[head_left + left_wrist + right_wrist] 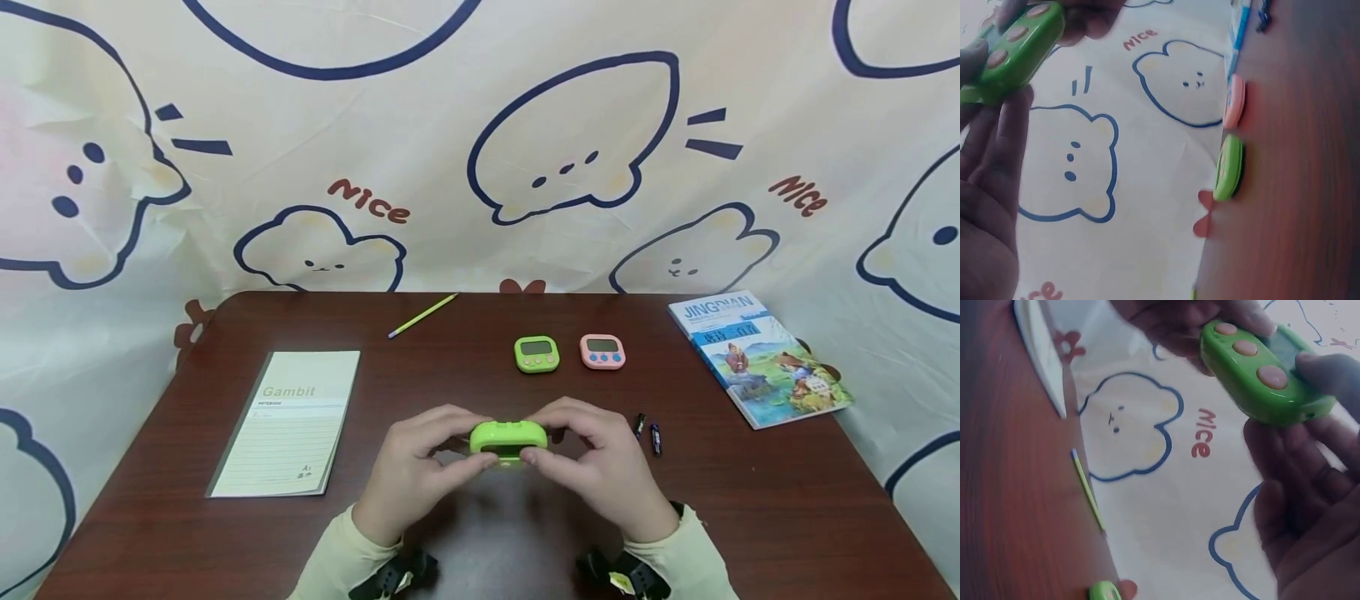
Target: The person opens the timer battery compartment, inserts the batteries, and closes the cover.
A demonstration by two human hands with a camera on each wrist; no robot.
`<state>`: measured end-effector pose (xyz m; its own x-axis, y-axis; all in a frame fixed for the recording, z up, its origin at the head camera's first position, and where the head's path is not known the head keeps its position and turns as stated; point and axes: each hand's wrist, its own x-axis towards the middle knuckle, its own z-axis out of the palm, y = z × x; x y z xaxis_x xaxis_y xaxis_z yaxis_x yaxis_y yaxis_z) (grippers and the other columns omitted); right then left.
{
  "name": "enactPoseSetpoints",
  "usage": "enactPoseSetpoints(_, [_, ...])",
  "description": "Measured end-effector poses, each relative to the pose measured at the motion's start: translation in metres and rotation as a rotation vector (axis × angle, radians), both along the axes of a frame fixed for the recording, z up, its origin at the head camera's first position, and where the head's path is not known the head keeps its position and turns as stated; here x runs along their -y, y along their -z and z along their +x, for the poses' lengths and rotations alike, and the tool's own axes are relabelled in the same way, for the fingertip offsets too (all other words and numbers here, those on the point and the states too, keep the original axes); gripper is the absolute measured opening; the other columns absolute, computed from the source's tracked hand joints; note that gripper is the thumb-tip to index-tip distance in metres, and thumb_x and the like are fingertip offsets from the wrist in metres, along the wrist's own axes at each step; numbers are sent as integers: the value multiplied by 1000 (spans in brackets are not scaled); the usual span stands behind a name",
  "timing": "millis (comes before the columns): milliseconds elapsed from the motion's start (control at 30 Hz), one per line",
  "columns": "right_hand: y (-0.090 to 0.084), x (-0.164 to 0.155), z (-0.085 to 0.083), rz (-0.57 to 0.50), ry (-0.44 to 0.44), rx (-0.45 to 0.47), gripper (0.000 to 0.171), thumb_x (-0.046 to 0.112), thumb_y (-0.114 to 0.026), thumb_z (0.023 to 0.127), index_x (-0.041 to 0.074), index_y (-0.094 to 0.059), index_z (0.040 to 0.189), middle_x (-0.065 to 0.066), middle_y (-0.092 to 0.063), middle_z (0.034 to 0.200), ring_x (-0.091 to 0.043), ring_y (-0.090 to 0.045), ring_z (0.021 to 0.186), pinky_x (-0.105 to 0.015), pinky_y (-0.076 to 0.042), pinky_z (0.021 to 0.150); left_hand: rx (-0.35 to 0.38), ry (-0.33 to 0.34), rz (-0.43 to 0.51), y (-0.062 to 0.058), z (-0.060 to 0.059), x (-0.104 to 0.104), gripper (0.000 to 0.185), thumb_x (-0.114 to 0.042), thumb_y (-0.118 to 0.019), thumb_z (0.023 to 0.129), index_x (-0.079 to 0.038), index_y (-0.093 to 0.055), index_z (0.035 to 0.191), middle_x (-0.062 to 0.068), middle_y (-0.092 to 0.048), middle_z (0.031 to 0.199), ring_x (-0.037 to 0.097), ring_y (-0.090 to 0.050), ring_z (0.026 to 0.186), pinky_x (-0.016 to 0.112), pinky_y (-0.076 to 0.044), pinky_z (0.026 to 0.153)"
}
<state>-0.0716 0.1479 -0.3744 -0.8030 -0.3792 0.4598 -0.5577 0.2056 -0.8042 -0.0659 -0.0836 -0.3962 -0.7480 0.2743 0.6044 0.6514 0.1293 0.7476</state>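
Between my two hands is a green digital timer (508, 435) with pink buttons and a small grey screen, lifted above the table. My left hand (423, 467) grips its left end, thumb on the screen side and fingers behind. At the opposite end my right hand (592, 462) pinches it the same way. The pink buttons show on the timer (1254, 369) in the right wrist view. Beyond the hands, a second green timer (536, 355) and a pink timer (602, 352) lie on the table. Two small dark batteries (656, 440) lie just right of my right hand.
On the left of the brown table (262, 550) lies a pale notebook (300, 433). A yellow-green pencil (423, 315) rests near the back edge. At the right edge a colourful book (765, 362) sits at an angle. A cartoon-printed sheet (435, 150) hangs behind.
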Motion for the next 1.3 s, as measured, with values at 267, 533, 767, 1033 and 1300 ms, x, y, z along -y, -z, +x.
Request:
enactPoseSetpoints(267, [-2, 5, -1, 25, 80, 475, 20, 20, -78, 89, 8, -74, 104, -4, -73, 88, -16, -67, 71, -27, -55, 63, 590, 25, 70, -7, 2, 0, 24, -14, -79, 88, 0, -73, 107, 9, -74, 91, 14, -71, 74, 28, -60, 65])
enactPoseSetpoints(533, [2, 8, -6, -37, 55, 602, 24, 17, -76, 90, -1, -72, 105, -8, -73, 91, -14, -69, 74, -30, -57, 70, 691, 77, 61, -7, 0, 3, 28, -15, -75, 91, 6, -68, 110, 13, -73, 89, 12, -69, 75, 26, -58, 67])
enactPoseSetpoints(767, [1, 3, -9, -89, 66, 618, 25, 13, -75, 90, -6, -71, 105, -9, -74, 90, -14, -68, 74, -28, -57, 69, 350, 72, -156, -4, 0, 6, 71, -20, -89, 77, -16, -53, 139, -2, -64, 122, 12, -66, 106, 31, -57, 88])
enactPoseSetpoints(1033, [5, -5, -13, -106, 30, 641, 28, 13, -72, 93, -7, -69, 112, -10, -74, 96, -15, -69, 79, -30, -58, 73, -9, -13, -267, -2, -4, 7, 72, -20, -90, 75, -13, -57, 139, 2, -61, 134, 15, -59, 121, 32, -54, 95])
enactPoseSetpoints(1300, [4, -11, -9, 148, 72, 107, 82, 22, -89, 78, 28, -47, 148, 8, -58, 139, -14, -62, 113, -31, -53, 83, 20, -42, -176, 3, -7, 10, 71, -12, -91, 73, -9, -59, 136, 2, -62, 130, 17, -61, 117, 32, -56, 92])
